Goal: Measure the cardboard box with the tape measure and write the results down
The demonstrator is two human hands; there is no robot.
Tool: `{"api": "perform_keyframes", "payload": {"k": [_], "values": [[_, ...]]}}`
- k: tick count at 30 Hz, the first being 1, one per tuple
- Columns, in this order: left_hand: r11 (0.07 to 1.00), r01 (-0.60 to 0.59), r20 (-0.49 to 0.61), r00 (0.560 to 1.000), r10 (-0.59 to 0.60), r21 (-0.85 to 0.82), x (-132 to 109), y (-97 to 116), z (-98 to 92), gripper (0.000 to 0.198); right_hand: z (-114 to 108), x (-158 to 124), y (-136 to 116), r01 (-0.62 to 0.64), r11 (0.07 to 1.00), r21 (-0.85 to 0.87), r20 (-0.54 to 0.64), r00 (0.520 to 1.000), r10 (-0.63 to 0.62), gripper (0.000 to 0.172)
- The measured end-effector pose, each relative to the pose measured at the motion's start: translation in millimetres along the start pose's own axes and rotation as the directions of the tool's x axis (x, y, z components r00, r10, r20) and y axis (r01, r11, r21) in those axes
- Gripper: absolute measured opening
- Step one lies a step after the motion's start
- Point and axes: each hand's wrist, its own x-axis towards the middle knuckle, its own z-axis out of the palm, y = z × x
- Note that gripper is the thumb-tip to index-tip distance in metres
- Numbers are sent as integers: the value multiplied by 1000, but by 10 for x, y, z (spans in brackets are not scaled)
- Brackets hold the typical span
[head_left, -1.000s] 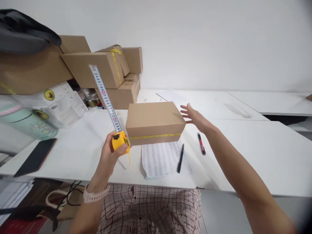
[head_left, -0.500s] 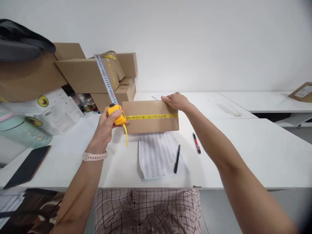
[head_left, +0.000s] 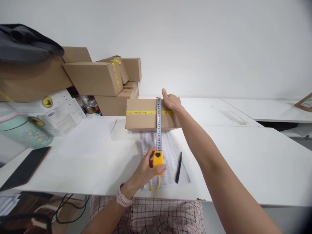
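A brown cardboard box with a yellow tape band stands on the white table. My left hand is closed round a yellow tape measure near the table's front edge. Its white blade runs straight away from me, up over the box. My right hand rests on the box's far top edge, fingers pressed on the blade's end.
A printed sheet and a black pen lie in front of the box. Stacked cardboard boxes, an avocado-print white carton and a mint bottle crowd the left. A dark phone lies front left.
My left hand has moved from the box's left end to the front with the tape measure. The blade, earlier pointing up-left, now lies across the box. My right hand shifted slightly left.
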Motion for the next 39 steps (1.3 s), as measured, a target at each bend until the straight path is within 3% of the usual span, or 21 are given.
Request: {"api": "perform_keyframes", "payload": {"k": [4, 9, 15, 21, 25, 28, 32, 39], "values": [[1000, 12, 4, 1000, -12, -10, -20, -50, 8, 50, 17, -14, -57, -42, 984, -176, -66, 997, 31, 74], [1000, 5, 7, 1000, -5, -21, 17, -158, 9, 53, 41, -44, -102, -37, 969, -246, -86, 996, 16, 59], [999, -7, -15, 1000, 8, 54, 65, -319, 4, 60, 68, -82, -123, -43, 964, -264, -142, 990, 6, 58], [1000, -6, 17, 1000, 6, 12, 50, -310, -18, 62, 75, -111, -107, -34, 964, -263, -147, 989, -5, 59], [1000, -10, 11, 1000, 10, 14, -113, -339, -98, 69, 65, -110, -60, -4, 963, -270, -137, 990, -34, 70], [999, 20, 17, 1000, -21, 38, -319, -430, -184, 75, 61, -157, -36, 49, 953, -298, -134, 987, -93, 68], [988, 37, 0, 999, -37, 148, -520, -533, -252, 76, 126, -468, 8, 124, 913, -389, -223, 949, -224, 61], [954, 1, 2, 1000, -2, 301, -534, -526, -262, 76, 537, -1512, 406, 198, 866, -459, -382, 836, -393, 52]]}}
